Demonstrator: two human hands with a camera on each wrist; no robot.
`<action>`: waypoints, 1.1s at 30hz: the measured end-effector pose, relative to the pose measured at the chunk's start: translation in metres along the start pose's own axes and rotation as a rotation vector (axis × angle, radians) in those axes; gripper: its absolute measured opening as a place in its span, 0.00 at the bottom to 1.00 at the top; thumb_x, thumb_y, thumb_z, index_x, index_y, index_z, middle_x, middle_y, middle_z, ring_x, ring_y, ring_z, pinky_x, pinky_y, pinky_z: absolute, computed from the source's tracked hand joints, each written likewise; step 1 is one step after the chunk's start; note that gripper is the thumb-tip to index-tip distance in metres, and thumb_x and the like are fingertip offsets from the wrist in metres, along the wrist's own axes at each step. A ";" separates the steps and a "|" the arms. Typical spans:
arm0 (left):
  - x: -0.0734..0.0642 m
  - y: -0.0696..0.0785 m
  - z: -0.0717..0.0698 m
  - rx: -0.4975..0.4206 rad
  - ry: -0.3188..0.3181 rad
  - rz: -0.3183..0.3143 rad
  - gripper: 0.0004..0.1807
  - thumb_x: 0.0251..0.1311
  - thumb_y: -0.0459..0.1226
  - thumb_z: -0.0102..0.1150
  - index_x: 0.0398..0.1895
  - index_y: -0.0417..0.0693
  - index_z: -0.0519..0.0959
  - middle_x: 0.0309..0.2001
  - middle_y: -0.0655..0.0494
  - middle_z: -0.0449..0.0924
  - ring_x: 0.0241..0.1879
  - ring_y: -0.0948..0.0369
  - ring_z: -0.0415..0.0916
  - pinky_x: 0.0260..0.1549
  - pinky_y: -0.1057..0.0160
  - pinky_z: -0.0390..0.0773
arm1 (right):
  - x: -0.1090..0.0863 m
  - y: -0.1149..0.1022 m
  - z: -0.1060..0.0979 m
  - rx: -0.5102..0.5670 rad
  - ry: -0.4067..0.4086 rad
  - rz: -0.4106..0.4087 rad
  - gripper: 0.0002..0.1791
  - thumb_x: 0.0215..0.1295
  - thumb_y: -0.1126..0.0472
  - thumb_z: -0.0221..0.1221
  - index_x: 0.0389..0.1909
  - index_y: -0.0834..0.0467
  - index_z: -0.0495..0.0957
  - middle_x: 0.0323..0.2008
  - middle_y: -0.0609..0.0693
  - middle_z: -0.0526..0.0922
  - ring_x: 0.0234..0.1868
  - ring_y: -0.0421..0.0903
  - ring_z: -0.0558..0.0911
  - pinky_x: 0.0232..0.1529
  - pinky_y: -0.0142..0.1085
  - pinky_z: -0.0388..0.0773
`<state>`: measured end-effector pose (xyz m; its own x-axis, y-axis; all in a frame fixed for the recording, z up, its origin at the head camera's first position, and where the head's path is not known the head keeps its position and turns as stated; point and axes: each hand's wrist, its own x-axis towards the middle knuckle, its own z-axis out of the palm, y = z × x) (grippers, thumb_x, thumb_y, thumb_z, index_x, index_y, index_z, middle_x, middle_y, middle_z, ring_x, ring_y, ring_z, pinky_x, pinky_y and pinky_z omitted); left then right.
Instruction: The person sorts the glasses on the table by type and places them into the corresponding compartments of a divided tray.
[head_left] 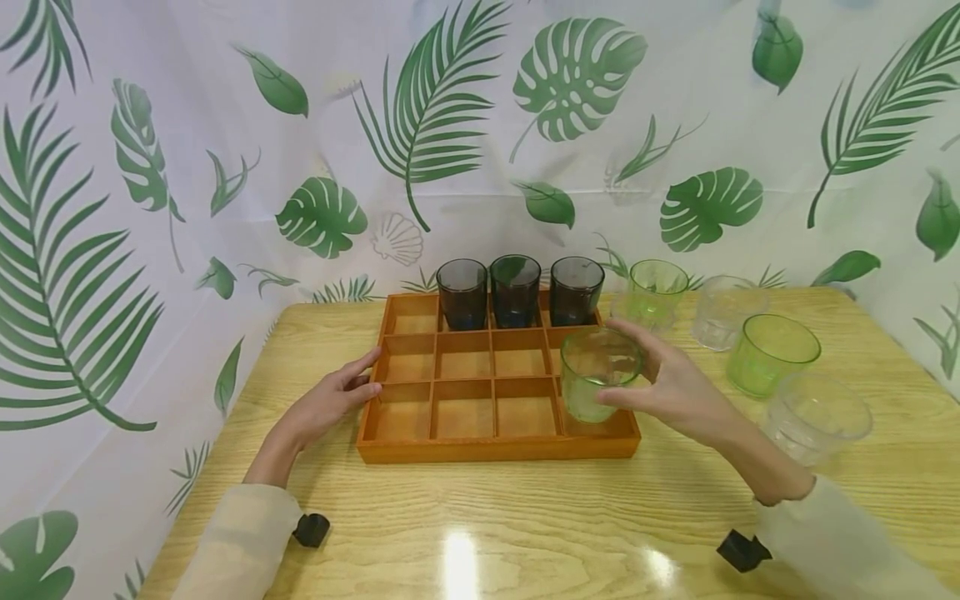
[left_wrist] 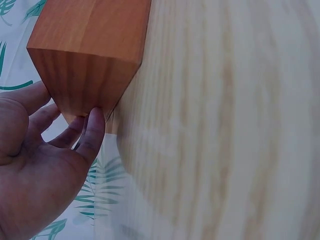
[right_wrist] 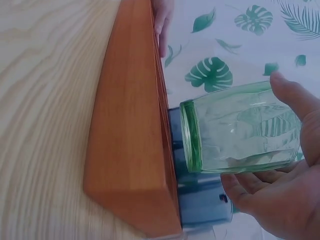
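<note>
My right hand [head_left: 675,387] grips a green glass tumbler [head_left: 585,400] between thumb and fingers. In the head view the tumbler overlaps the right end of a wooden divided tray [head_left: 495,450]. From the right wrist view, the tumbler's thick green base [right_wrist: 191,137] is just above the tray's rim, apart from it. My left hand [head_left: 324,408] rests its fingertips against the tray's left side; the left wrist view shows thumb and fingers [left_wrist: 92,132] touching that wooden wall. Three dark grey glasses [head_left: 462,296] stand upright in the tray's back row, with the back left compartment bare.
Right of the tray stand a green glass [head_left: 772,354], a clear glass [head_left: 813,417], another clear glass [head_left: 716,321] and a green glass at the back [head_left: 657,287]. A leaf-print cloth [head_left: 465,100] hangs behind the wooden table [head_left: 390,533].
</note>
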<state>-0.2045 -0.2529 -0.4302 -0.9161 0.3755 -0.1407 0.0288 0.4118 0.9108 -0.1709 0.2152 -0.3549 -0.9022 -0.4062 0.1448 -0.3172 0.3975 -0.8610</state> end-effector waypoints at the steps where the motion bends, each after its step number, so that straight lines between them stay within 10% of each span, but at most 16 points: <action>1: 0.000 0.000 0.000 -0.002 0.000 0.001 0.38 0.80 0.43 0.51 0.85 0.52 0.47 0.83 0.45 0.42 0.79 0.40 0.45 0.74 0.40 0.54 | 0.002 -0.001 0.003 0.006 -0.006 -0.003 0.50 0.64 0.62 0.72 0.82 0.57 0.54 0.79 0.59 0.55 0.75 0.58 0.62 0.69 0.43 0.69; 5: 0.000 0.001 0.000 -0.001 0.000 0.005 0.38 0.80 0.42 0.51 0.85 0.52 0.47 0.83 0.45 0.42 0.79 0.40 0.45 0.74 0.40 0.54 | 0.010 -0.006 0.017 -0.025 -0.021 -0.011 0.50 0.63 0.57 0.74 0.82 0.52 0.57 0.80 0.58 0.55 0.79 0.61 0.53 0.69 0.65 0.61; 12: 0.000 -0.001 0.000 0.011 0.008 0.002 0.37 0.80 0.42 0.51 0.85 0.53 0.48 0.83 0.46 0.43 0.79 0.40 0.47 0.74 0.40 0.55 | 0.023 -0.013 0.042 -0.101 -0.050 -0.030 0.51 0.60 0.50 0.75 0.81 0.50 0.59 0.79 0.55 0.60 0.78 0.63 0.57 0.67 0.69 0.62; 24: 0.000 0.000 0.001 0.007 0.010 -0.006 0.37 0.80 0.41 0.51 0.85 0.53 0.48 0.83 0.47 0.43 0.79 0.41 0.47 0.74 0.41 0.55 | 0.041 -0.023 0.075 0.084 -0.133 -0.110 0.51 0.59 0.59 0.76 0.80 0.57 0.59 0.64 0.59 0.75 0.59 0.57 0.79 0.57 0.50 0.79; 33: 0.000 0.001 0.000 0.004 0.007 0.003 0.36 0.81 0.40 0.50 0.85 0.52 0.48 0.83 0.47 0.42 0.79 0.41 0.46 0.74 0.40 0.54 | 0.047 -0.038 0.096 0.150 -0.188 -0.139 0.52 0.59 0.58 0.77 0.80 0.58 0.58 0.63 0.59 0.76 0.61 0.57 0.77 0.56 0.45 0.81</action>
<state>-0.2041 -0.2523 -0.4292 -0.9187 0.3710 -0.1354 0.0331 0.4140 0.9097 -0.1736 0.1022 -0.3626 -0.7786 -0.5993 0.1862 -0.3753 0.2068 -0.9035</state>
